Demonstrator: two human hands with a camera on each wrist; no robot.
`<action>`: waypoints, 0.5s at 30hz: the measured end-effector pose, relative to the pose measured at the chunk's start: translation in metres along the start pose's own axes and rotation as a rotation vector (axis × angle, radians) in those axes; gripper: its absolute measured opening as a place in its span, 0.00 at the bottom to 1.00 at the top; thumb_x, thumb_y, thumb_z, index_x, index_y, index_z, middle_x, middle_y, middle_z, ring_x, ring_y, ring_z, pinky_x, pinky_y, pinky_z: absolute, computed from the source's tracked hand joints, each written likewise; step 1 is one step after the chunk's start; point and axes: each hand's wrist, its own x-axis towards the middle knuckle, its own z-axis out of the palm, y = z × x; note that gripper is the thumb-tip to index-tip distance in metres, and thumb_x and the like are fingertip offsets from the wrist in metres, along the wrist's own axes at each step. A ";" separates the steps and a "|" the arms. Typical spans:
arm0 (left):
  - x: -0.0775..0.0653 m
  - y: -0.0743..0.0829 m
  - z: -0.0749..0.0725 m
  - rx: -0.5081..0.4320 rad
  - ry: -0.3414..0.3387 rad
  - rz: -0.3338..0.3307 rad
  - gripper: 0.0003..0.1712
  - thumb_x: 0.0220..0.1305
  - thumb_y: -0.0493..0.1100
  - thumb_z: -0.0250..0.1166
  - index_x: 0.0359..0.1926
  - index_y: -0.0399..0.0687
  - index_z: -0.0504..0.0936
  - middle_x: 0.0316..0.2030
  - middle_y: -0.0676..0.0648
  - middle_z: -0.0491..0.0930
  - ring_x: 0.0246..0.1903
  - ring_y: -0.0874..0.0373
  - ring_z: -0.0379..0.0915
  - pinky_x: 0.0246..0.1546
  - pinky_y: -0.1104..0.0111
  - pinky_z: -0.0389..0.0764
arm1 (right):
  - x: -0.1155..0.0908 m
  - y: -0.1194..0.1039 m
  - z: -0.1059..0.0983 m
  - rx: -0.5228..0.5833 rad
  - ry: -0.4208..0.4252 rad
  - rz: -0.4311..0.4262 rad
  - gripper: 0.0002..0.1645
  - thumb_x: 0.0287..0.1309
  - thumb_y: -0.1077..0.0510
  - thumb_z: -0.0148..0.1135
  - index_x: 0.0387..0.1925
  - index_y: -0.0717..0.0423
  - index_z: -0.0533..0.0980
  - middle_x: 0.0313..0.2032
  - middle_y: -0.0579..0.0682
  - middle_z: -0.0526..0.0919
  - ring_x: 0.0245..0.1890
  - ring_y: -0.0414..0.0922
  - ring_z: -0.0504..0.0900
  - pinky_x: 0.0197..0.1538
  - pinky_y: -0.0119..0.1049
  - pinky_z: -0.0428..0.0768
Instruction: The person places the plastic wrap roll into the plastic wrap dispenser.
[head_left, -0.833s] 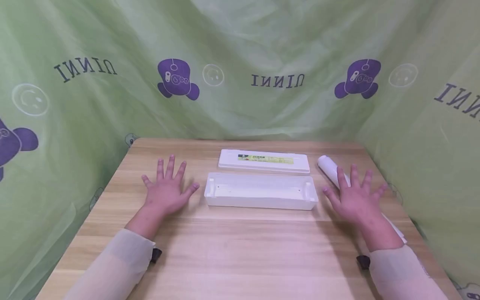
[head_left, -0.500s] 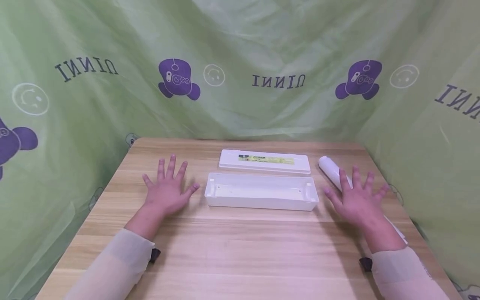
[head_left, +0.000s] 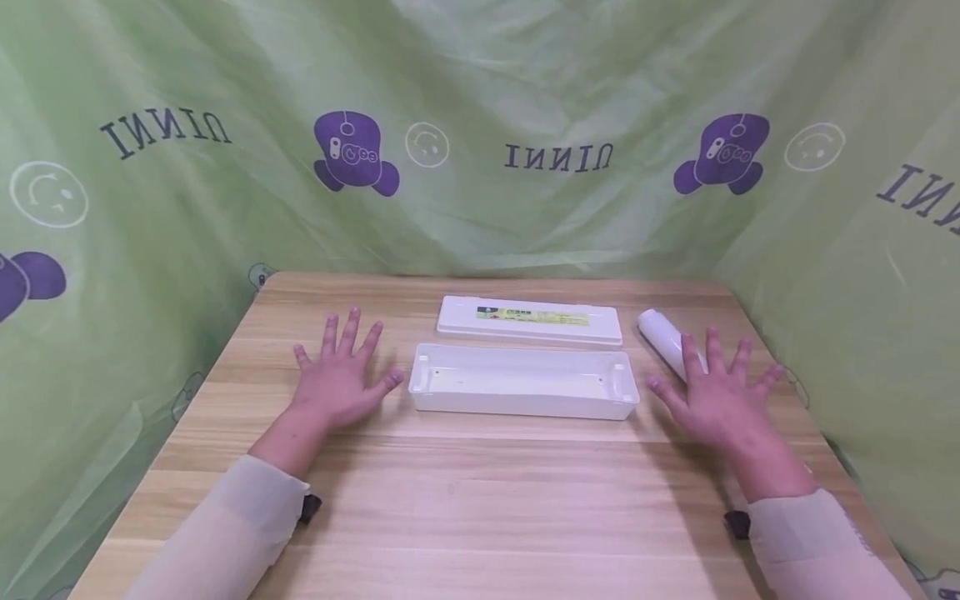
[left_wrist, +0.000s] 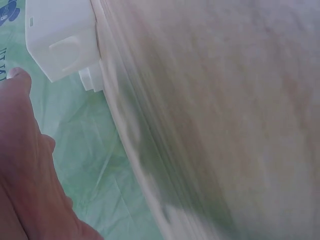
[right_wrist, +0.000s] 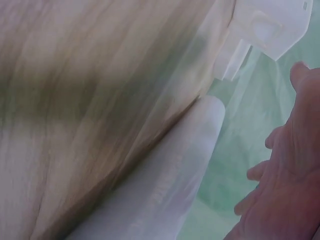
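My left hand (head_left: 336, 387) is spread with straight fingers, palm down, left of a long white plastic box (head_left: 525, 403). It holds nothing. The box has no cover on, and its inside shows bare white. Behind it lies a white lid (head_left: 457, 315) with a yellow-green label. My right hand (head_left: 723, 404), fingers also spread and free of any object, hovers over a white roll (head_left: 667, 337) lying slantwise on the right. That hand and forearm hide the roll's nearer part. In the right wrist view the roll (right_wrist: 165, 175) rests on the tabletop below the hand.
The wooden table (head_left: 480, 517) has rounded far corners. Green curtains (head_left: 480, 217) with purple bear prints hang close behind it and along both sides. A small dark piece sits under each sleeve cuff.
Both hands shift only slightly, the left a touch to the right. The box, lid and roll stay in place; the head view tilts a little.
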 end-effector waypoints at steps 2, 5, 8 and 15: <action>0.000 0.000 0.002 -0.045 -0.017 0.014 0.53 0.72 0.78 0.44 0.85 0.57 0.42 0.82 0.44 0.24 0.79 0.38 0.15 0.64 0.19 0.33 | -0.001 0.003 -0.001 0.026 -0.002 0.005 0.60 0.71 0.21 0.34 0.82 0.54 0.31 0.78 0.68 0.24 0.70 0.76 0.14 0.55 0.82 0.11; 0.000 0.001 0.004 -0.128 -0.040 0.045 0.54 0.72 0.75 0.49 0.85 0.54 0.40 0.83 0.44 0.27 0.80 0.38 0.20 0.67 0.22 0.37 | -0.002 0.007 -0.002 0.071 -0.007 0.016 0.61 0.71 0.22 0.36 0.82 0.56 0.28 0.78 0.71 0.28 0.71 0.79 0.19 0.56 0.84 0.14; 0.001 0.001 0.006 -0.195 -0.038 0.077 0.56 0.71 0.73 0.54 0.85 0.52 0.40 0.83 0.42 0.34 0.81 0.37 0.26 0.71 0.26 0.41 | -0.003 0.012 -0.002 0.088 -0.008 0.027 0.61 0.72 0.23 0.38 0.82 0.57 0.28 0.78 0.75 0.34 0.71 0.82 0.26 0.58 0.86 0.19; 0.003 0.001 0.009 -0.347 -0.023 0.137 0.64 0.62 0.79 0.60 0.84 0.53 0.42 0.82 0.41 0.47 0.81 0.39 0.36 0.76 0.35 0.48 | -0.003 0.021 -0.002 0.084 -0.036 0.051 0.64 0.70 0.22 0.40 0.81 0.59 0.26 0.76 0.79 0.40 0.70 0.86 0.38 0.58 0.90 0.32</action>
